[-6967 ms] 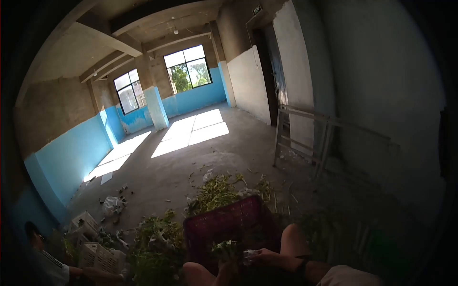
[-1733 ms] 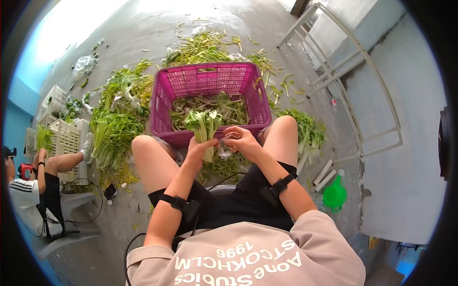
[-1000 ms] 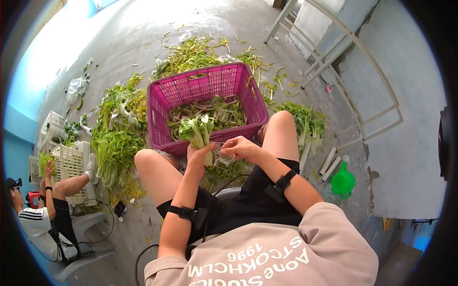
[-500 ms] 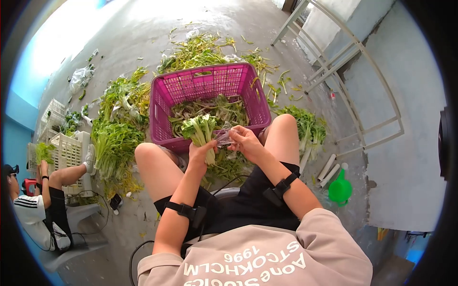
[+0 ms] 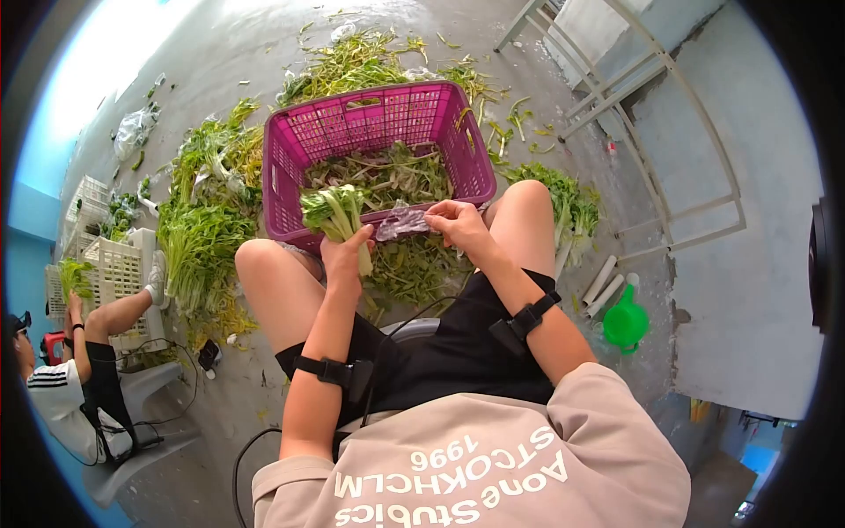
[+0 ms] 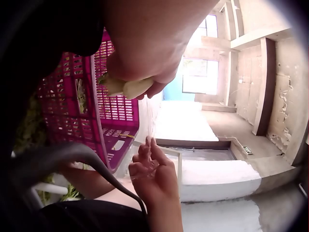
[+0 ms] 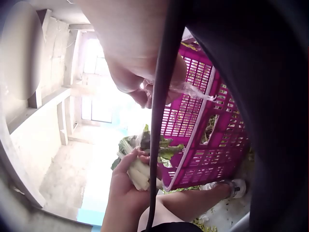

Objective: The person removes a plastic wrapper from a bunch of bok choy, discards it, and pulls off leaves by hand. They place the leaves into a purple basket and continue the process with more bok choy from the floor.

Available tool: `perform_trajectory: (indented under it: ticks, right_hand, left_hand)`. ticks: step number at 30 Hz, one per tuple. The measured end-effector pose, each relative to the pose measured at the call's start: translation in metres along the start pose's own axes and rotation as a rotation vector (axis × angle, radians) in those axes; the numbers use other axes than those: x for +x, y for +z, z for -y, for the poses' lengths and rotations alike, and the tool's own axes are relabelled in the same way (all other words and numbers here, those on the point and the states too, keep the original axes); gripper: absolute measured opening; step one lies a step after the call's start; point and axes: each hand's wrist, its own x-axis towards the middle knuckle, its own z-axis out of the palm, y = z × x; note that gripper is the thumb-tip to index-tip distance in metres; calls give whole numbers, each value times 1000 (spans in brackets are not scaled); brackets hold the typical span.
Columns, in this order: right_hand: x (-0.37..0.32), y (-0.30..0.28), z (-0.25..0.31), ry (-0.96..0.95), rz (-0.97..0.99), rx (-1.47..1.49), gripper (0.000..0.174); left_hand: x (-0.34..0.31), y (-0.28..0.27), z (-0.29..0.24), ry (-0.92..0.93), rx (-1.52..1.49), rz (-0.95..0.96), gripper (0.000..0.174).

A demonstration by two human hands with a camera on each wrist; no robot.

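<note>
In the head view my left hand (image 5: 344, 257) grips a bunch of leafy greens (image 5: 334, 211) by its pale stalks, leaves pointing away from me. My right hand (image 5: 460, 225) pinches a crumpled clear plastic piece (image 5: 403, 222), which stretches toward the bunch. Both hands are over the near rim of a magenta crate (image 5: 370, 97) holding wilted leaves (image 5: 396, 173). In the left wrist view the white stalk ends (image 6: 137, 88) stick out from my left hand (image 6: 145, 53). The right wrist view shows thin plastic (image 7: 195, 92) trailing from my right hand (image 7: 140, 79).
Heaps of greens (image 5: 202, 242) lie left of the crate, with trimmings (image 5: 352, 66) beyond it. A seated person (image 5: 66, 378) is at the left by white crates (image 5: 114, 273). At the right are a green object (image 5: 625, 322), white tubes (image 5: 600, 280) and a metal frame (image 5: 651, 158).
My right hand has moved away from my left, and the plastic now spreads between them. The bunch has shifted left and sits clear of the plastic-holding fingers. The camera view has shifted slightly.
</note>
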Motion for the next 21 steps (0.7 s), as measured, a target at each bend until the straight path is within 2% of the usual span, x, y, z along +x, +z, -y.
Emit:
perform_trajectory:
  ticks: [2,3,5,8,9,11,12,15,16,18,21]
  right_hand:
    - [3,-4,-26,-121,97,-271,21]
    - [-8,-3,-28,-111,93,-271,21]
    - [-32,-5,-26,-170,427,-805,43]
    - [-36,-21,-11,-77,433,-823,50]
    - [-32,-25,1,-76,420,-861,44]
    - [-23,-32,33,125,431,-989,37]
    - [-12,-35,32,158,447,-1081,33]
    - [28,-38,-4,265,584,-1353,31]
    - [43,-40,-28,283,584,-1339,31]
    - [73,-51,-88,521,765,-1511,29]
    - [93,-75,-147,583,807,-1521,31]
  left_hand:
    - [0,-4,-2,14,1,-114,26]
    - [0,-6,-3,13,-14,-133,30]
    - [7,-12,2,15,-84,-159,33]
    - [5,-15,-2,-6,-81,-169,34]
    - [5,-14,-2,-24,-84,-172,34]
    - [7,-15,-1,-84,-109,-177,32]
    - [7,-13,-2,-111,-103,-150,28]
    - [9,-5,-6,-136,-133,-122,31]
    - [9,0,-8,-154,-123,-118,31]
    - [6,8,-15,-189,-180,-134,34]
    - [7,9,-19,-261,-169,-149,41]
